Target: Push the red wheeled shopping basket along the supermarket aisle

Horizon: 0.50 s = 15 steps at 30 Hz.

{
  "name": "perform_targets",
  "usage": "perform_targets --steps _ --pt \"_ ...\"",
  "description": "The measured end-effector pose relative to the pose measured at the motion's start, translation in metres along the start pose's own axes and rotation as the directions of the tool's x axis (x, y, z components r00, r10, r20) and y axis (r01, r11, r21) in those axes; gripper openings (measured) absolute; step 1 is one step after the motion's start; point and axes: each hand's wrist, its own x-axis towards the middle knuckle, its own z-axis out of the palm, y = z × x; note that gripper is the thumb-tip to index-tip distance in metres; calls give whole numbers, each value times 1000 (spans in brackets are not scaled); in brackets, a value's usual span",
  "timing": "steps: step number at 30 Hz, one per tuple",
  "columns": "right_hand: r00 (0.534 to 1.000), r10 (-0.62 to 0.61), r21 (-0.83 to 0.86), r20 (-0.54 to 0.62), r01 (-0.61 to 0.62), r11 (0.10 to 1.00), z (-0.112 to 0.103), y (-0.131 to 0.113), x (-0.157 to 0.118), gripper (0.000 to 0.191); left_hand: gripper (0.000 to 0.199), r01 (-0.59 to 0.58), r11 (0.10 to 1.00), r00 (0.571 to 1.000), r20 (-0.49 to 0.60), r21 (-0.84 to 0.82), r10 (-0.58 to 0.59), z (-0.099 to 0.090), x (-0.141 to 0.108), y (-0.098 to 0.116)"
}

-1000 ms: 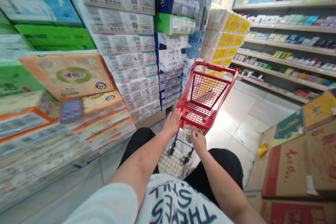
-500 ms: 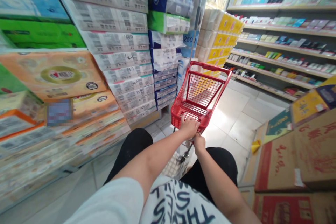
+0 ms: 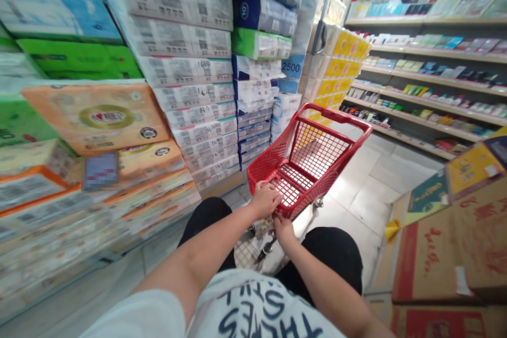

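Observation:
In front of my knees stands a small red shopping cart, a plastic mesh basket on metal legs with castors. Its handle end points away from me, and no goods show inside. My left hand lies over the near rim of the basket with fingers curled onto it. Just below that rim, my right hand is closed at the cart's near lower edge. Its fingertips are partly hidden, so what it grips is unclear. A pale, crumpled-looking patch shows beside it, too blurred to name.
Stacked tissue packs line the left side, with tall piles of wrapped packs beyond. Cardboard boxes stand close on the right. Shelves of small goods run across the back right. Pale floor tiles lie between.
The cart has turned, its near end swinging left and its handle end right, and it appears closer. Both hands have moved left and slightly down along with it.

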Motion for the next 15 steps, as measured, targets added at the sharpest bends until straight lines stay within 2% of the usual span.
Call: perform_targets --steps 2,4,6,8,9,12,15 --pt "991 -130 -108 -4 129 986 -3 -2 -1 32 35 -22 999 1000 4 34 22 -4 -1 -11" --pt "976 -213 -295 -34 194 936 -7 -2 0 31 35 -19 998 1000 -15 56 20 -6 -1 -19" --pt "977 -207 -441 -60 160 883 -11 -1 3 36 35 43 997 998 -59 59 -39 -4 1 -24" --pt "985 -165 -480 -58 118 869 -15 0 6 39 36 141 989 985 -112 51 -135 0 4 -26" --pt "982 -181 -489 -48 135 862 -16 0 7 40 35 171 984 978 -129 47 -164 2 6 -26" --pt "969 -242 -536 -56 176 826 -22 -4 13 39 36 119 992 988 -107 36 -114 10 12 -23" --pt "984 -149 -574 -94 69 816 -29 -11 21 37 41 67 998 995 -80 -9 -67 13 17 -18"
